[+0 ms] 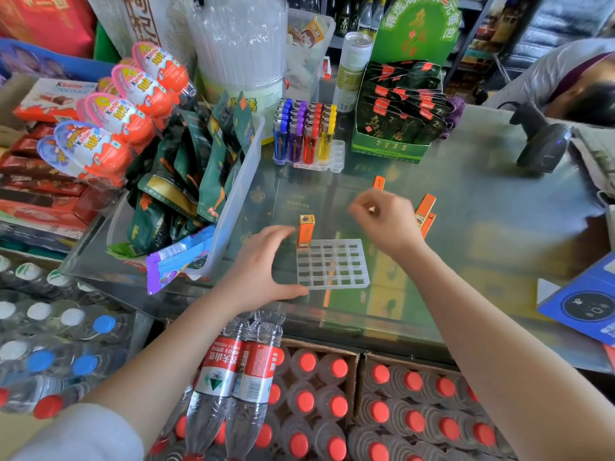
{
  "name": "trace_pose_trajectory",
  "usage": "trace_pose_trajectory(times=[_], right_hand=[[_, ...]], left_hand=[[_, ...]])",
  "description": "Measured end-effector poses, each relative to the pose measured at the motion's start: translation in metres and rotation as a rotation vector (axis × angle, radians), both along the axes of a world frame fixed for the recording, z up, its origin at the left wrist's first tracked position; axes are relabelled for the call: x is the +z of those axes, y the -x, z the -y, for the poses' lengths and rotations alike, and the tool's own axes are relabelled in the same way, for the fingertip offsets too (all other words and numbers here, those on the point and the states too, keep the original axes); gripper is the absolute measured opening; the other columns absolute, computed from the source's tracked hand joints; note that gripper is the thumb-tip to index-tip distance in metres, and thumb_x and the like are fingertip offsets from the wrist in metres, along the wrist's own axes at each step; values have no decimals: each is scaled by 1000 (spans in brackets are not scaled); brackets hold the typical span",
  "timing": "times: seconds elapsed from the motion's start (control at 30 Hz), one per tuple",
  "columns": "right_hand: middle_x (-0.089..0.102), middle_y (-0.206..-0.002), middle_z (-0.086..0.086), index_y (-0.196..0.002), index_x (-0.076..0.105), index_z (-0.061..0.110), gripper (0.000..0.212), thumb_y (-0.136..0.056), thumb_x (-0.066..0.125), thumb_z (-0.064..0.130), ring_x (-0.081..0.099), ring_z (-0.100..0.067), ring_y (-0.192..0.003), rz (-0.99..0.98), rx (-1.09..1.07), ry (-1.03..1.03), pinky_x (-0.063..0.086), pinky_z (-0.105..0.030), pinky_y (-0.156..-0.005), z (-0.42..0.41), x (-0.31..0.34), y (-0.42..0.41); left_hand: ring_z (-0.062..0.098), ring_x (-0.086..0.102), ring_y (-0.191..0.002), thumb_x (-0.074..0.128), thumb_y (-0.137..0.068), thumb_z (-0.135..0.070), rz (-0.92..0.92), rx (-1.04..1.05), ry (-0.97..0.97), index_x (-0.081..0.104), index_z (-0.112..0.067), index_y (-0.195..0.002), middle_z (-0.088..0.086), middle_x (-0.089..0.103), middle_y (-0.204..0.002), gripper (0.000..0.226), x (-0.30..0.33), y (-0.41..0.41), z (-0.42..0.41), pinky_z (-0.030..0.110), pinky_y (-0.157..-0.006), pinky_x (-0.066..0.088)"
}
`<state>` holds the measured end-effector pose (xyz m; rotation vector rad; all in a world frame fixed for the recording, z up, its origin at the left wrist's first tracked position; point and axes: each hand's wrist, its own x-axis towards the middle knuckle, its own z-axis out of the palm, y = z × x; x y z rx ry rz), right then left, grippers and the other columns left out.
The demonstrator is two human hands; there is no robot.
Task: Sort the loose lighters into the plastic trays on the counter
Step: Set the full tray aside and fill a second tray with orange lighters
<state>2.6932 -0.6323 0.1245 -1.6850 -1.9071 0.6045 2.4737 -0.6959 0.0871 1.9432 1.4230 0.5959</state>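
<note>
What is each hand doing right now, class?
Left hand: open, spread against the near tray.
Right hand: fingers curled over loose orange lighters; any hold cannot be told.

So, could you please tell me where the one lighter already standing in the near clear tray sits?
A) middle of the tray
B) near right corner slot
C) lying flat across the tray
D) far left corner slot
D: the orange-and-gold lighter stands upright in the far left corner of the clear grid tray, close to the fingers of the left hand; the other slots show empty.
</note>
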Motion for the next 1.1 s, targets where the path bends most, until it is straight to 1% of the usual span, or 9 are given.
trace_pose_trajectory(times=[0.07, 0.13, 0.27, 0.47, 0.6, 0.77, 0.9, 1.0, 1.1], right_hand=[[67, -96, -7, -94, 63, 11, 20, -89, 48, 22, 57, -22, -79, 22, -247, -17, 42, -28, -64, -16, -2, -10], [65, -97, -12, -97, 62, 8, 24, -90, 44, 21, 58, -30, -85, 139, -323, 6, 41, -29, -62, -30, -5, -13], [64, -87, -16, -87, 55, 2, 25, -89, 47, 25, 60, -35, -75, 280, -340, 128, 49, -35, -61, -52, -8, -8], [52, -78, -9, -82, 51, 6, 19, -86, 57, 23, 58, -34, -77, 441, -267, 249, 43, -33, -62, -59, -4, 10], [58, -75, -5, -87, 64, 7, 15, -78, 60, 19, 57, -26, -66, 277, -100, 232, 47, -30, -59, -50, -7, 16], [64, -81, 3, -88, 61, 17, 15, -77, 67, 10, 55, -6, -67, -254, 73, 55, 44, -12, -63, 3, 6, 12], [71, -89, -3, -92, 59, 10, 19, -77, 66, 1, 64, -11, -76, -344, 240, 1, 51, -25, -65, 39, 3, 10], [72, -90, -2, -82, 53, 22, 25, -76, 66, 1, 67, -16, -78, -395, 242, 28, 49, -29, -62, 53, -1, 17], [72, -88, -5, -82, 51, 17, 19, -77, 66, 5, 69, -25, -80, -476, 151, 101, 55, -43, -71, 59, -9, 28]], left_hand=[[6, 30, -128, 80, -61, -38, 50, 7, 53, 17, -25, -141, -15, 31, -139, 103, 2, 0, -1, 32, -108, 25], [4, 31, -126, 80, -63, -34, 39, -13, 50, 21, -29, -140, -18, 37, -131, 97, 4, -1, -2, 32, -108, 25], [1, 33, -119, 79, -65, -31, 3, -20, 21, 36, -27, -132, -20, 38, -120, 79, 7, 0, -2, 24, -103, 25], [-1, 35, -117, 79, -64, -34, -10, -32, -4, 37, -26, -131, -19, 41, -121, 79, 3, 1, -3, 19, -99, 24], [4, 36, -120, 79, -64, -35, -15, -31, -16, 40, -26, -129, -17, 41, -124, 77, 2, 1, -2, 25, -102, 26], [10, 38, -121, 79, -63, -37, -36, -23, -31, 40, -22, -130, -7, 46, -129, 79, 1, 1, -1, 31, -105, 28], [12, 40, -121, 77, -62, -41, -60, -34, -64, 39, -18, -131, -6, 47, -128, 83, 0, 0, 0, 34, -104, 30], [14, 42, -118, 70, -57, -54, -49, -33, -69, 42, -17, -130, -5, 50, -126, 87, 0, 0, 2, 35, -102, 33], [17, 40, -119, 80, -58, -41, -41, 7, -70, 42, -15, -129, 0, 49, -125, 85, -1, -2, 9, 34, -101, 33]])
